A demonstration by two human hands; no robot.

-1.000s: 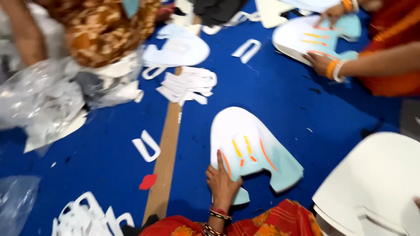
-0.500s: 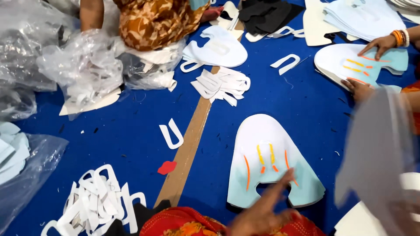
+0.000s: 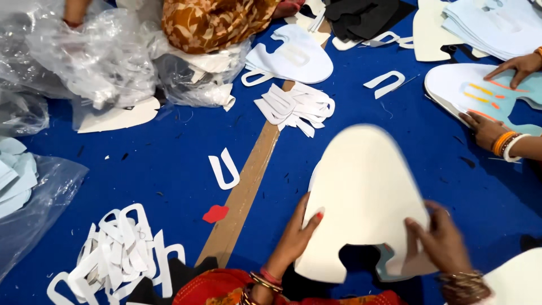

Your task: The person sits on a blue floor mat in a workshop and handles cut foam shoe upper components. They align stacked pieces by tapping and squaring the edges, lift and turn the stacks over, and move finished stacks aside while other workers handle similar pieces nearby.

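Lying far out beyond the left fingers, a heap of white U-shaped cut foam strips [image 3: 116, 254] sits on the blue cloth-covered bench [image 3: 164, 152], with one loose white U-shaped strip [image 3: 224, 168] and a small red lip-shaped scrap [image 3: 215, 213] nearer in, just short of those fingers. A brown tape line [image 3: 243, 192] runs up the bench past the fingertips. The left hand [image 3: 293, 237] presses flat, fingers released and spread, on the left edge of a large cream dome-shaped foam panel [image 3: 364, 192], which lies directly ahead between both hands. The right hand [image 3: 440, 240] pinches the panel's lower right corner, fingers grasping it. A pale blue edge of a second sheet [image 3: 385, 261] peeks from under the notch between the fingers. Past the right fingers, another person's hands [image 3: 485, 129] rest on a white and pale blue panel with orange and yellow stripes [image 3: 480, 93].

In my judgement the cream panel could land skewed over the sheet beneath, since only one corner is gripped and the far end looks blurred. Loose strips near the left fingers could also get trapped underneath.
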